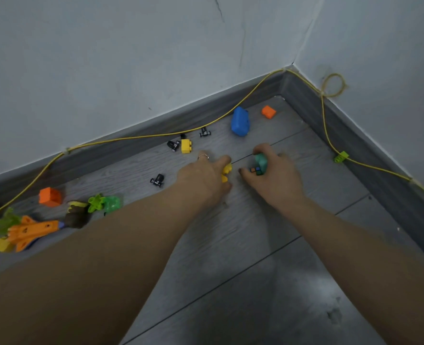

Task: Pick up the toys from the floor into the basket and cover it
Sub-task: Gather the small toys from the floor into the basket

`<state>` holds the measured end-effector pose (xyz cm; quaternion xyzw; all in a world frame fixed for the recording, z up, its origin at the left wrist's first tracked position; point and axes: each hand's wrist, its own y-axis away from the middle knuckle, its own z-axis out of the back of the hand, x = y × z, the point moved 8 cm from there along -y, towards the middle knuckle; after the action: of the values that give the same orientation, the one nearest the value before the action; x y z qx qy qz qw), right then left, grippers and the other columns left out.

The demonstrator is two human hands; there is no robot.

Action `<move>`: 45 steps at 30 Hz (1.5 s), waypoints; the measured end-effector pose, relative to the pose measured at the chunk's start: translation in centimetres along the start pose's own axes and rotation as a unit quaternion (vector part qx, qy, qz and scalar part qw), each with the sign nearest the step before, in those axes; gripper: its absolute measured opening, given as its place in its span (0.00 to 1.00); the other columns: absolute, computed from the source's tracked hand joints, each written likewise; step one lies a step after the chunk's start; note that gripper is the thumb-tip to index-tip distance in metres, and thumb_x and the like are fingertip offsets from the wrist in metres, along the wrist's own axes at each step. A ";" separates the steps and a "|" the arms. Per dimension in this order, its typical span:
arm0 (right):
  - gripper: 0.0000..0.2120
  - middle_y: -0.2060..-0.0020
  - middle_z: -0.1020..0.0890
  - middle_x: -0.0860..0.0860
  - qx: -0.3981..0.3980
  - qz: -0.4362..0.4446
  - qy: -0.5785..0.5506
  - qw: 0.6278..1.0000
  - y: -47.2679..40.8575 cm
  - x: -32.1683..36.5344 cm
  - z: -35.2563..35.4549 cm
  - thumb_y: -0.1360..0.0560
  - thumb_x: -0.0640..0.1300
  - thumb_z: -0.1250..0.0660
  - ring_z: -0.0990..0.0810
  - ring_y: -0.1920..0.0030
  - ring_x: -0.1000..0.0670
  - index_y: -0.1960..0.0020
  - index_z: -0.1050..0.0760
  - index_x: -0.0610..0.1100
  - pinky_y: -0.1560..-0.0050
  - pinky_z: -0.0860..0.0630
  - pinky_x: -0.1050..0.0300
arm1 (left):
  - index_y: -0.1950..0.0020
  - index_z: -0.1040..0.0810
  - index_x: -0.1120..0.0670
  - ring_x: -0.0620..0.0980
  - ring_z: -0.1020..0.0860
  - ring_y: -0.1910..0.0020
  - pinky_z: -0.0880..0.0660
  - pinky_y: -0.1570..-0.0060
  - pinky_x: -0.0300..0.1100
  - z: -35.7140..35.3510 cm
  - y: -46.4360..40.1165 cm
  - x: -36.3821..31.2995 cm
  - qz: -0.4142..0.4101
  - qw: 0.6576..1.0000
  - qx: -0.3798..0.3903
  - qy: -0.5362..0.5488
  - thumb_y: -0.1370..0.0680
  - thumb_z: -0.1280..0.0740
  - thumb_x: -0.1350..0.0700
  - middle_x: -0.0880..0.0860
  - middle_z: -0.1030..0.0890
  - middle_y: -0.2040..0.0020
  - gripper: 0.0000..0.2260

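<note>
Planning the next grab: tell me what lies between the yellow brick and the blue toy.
In the head view, a small black wheel piece lies between the yellow brick and the blue toy.

Toy plane (31, 231) far left of whale (240, 122) (by the skirting).

Bare forearms, no sleeves; left hand (203, 175) wears one ring (203, 156) (thin band).

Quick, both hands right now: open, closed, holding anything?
Left hand: grips a yellow toy.
Right hand: holds a teal toy and a small multicoloured cube.
</note>
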<state>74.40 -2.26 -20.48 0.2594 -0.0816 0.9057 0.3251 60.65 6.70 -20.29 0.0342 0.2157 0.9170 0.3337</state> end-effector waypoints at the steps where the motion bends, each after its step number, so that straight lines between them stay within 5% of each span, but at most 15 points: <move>1: 0.23 0.54 0.26 0.46 -0.006 -0.005 -0.007 1.000 -0.2 -0.7 0.5 0.31 0.63 0.30 0.25 0.56 0.45 0.41 0.31 0.57 0.58 0.32 0.57 | 0.28 0.40 0.42 0.62 0.26 0.40 0.31 0.55 0.50 0.1 -0.4 -0.4 -0.006 1.000 -0.002 -0.008 0.21 0.40 0.41 0.58 0.40 0.28 0.23; 8: 0.24 0.53 0.25 0.45 -0.012 -0.003 -0.020 1.000 0.0 -2.5 2.1 0.30 0.55 0.27 0.26 0.54 0.47 0.37 0.29 0.54 0.57 0.34 0.59 | 0.28 0.43 0.43 0.61 0.25 0.45 0.27 0.58 0.49 -0.5 -1.1 -1.6 -0.020 0.999 -0.001 -0.040 0.20 0.41 0.40 0.59 0.41 0.29 0.23; 12: 0.22 0.55 0.19 0.47 -0.037 -0.076 -0.123 0.989 -0.2 -4.6 3.5 0.31 0.54 0.28 0.20 0.56 0.48 0.39 0.30 0.57 0.56 0.23 0.55 | 0.29 0.43 0.42 0.61 0.24 0.45 0.26 0.57 0.50 -0.8 -0.4 -1.3 -0.032 0.999 -0.004 -0.018 0.21 0.42 0.38 0.60 0.41 0.27 0.23; 16: 0.20 0.57 0.20 0.50 -0.039 -0.096 -0.189 0.977 0.8 -4.6 4.4 0.29 0.52 0.27 0.23 0.66 0.61 0.40 0.27 0.54 0.72 0.32 0.75 | 0.31 0.41 0.43 0.60 0.24 0.49 0.25 0.56 0.50 -0.6 1.0 -0.6 -0.025 0.999 0.009 0.026 0.21 0.42 0.37 0.61 0.38 0.30 0.21; 20: 0.19 0.55 0.21 0.52 -0.022 -0.065 -0.231 0.970 2.4 -0.7 3.7 0.30 0.50 0.25 0.22 0.62 0.63 0.41 0.27 0.53 0.68 0.29 0.72 | 0.36 0.37 0.44 0.60 0.25 0.53 0.25 0.49 0.54 1.8 3.1 1.6 -0.021 0.996 -0.020 0.084 0.22 0.40 0.36 0.61 0.32 0.38 0.20; 26: 0.18 0.59 0.20 0.52 0.026 0.000 -0.361 0.932 6.0 12.6 2.1 0.31 0.47 0.24 0.18 0.63 0.54 0.44 0.25 0.54 0.62 0.16 0.51 | 0.39 0.33 0.43 0.59 0.25 0.53 0.26 0.47 0.52 8.8 12.0 13.0 0.004 0.987 -0.092 0.129 0.24 0.39 0.35 0.57 0.25 0.51 0.19; 29: 0.17 0.58 0.19 0.50 0.047 0.058 -0.391 0.917 8.9 21.0 2.2 0.31 0.47 0.24 0.20 0.66 0.61 0.45 0.25 0.51 0.65 0.19 0.63 | 0.44 0.32 0.44 0.55 0.22 0.55 0.25 0.50 0.49 12.3 18.3 18.3 0.019 0.982 -0.098 0.159 0.23 0.38 0.36 0.54 0.20 0.56 0.15; 35: 0.19 0.54 0.20 0.53 0.183 0.246 -0.392 0.868 22.3 40.7 3.9 0.32 0.52 0.23 0.22 0.63 0.61 0.43 0.25 0.55 0.64 0.28 0.73 | 0.45 0.28 0.45 0.46 0.25 0.69 0.28 0.67 0.36 16.6 36.7 30.3 0.092 0.967 -0.124 0.204 0.21 0.38 0.41 0.47 0.23 0.65 0.10; 39: 0.20 0.59 0.18 0.51 0.298 0.351 -0.390 0.798 32.3 47.3 5.3 0.31 0.49 0.23 0.17 0.65 0.55 0.43 0.27 0.55 0.60 0.19 0.60 | 0.44 0.26 0.49 0.49 0.29 0.72 0.30 0.73 0.43 14.1 46.5 35.4 0.138 0.935 -0.065 0.320 0.21 0.37 0.42 0.53 0.26 0.67 0.14; 41: 0.21 0.59 0.19 0.54 0.312 0.391 -0.358 0.789 35.6 48.4 5.4 0.32 0.50 0.23 0.20 0.64 0.57 0.43 0.27 0.57 0.62 0.23 0.63 | 0.39 0.27 0.53 0.46 0.28 0.72 0.29 0.72 0.39 11.4 49.6 37.1 0.179 0.923 0.025 0.340 0.22 0.37 0.43 0.51 0.24 0.66 0.17; 43: 0.22 0.61 0.21 0.58 0.333 0.426 -0.317 0.779 39.1 49.1 4.7 0.32 0.52 0.23 0.23 0.65 0.60 0.42 0.27 0.58 0.65 0.29 0.70 | 0.33 0.27 0.46 0.39 0.22 0.62 0.22 0.58 0.36 7.9 52.7 38.3 0.224 0.902 0.158 0.334 0.23 0.34 0.41 0.48 0.20 0.49 0.20; 45: 0.24 0.57 0.21 0.60 0.368 0.466 -0.244 0.766 42.0 48.9 3.3 0.31 0.54 0.24 0.23 0.59 0.63 0.39 0.28 0.59 0.62 0.30 0.71 | 0.34 0.28 0.34 0.43 0.24 0.49 0.22 0.43 0.47 4.8 54.7 39.0 0.250 0.876 0.261 0.318 0.29 0.30 0.34 0.43 0.25 0.38 0.24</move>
<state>17.24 -9.15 8.78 0.5011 0.0708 0.8127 -0.2887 -1.24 -4.45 3.74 -0.1203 0.5261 0.8417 -0.0143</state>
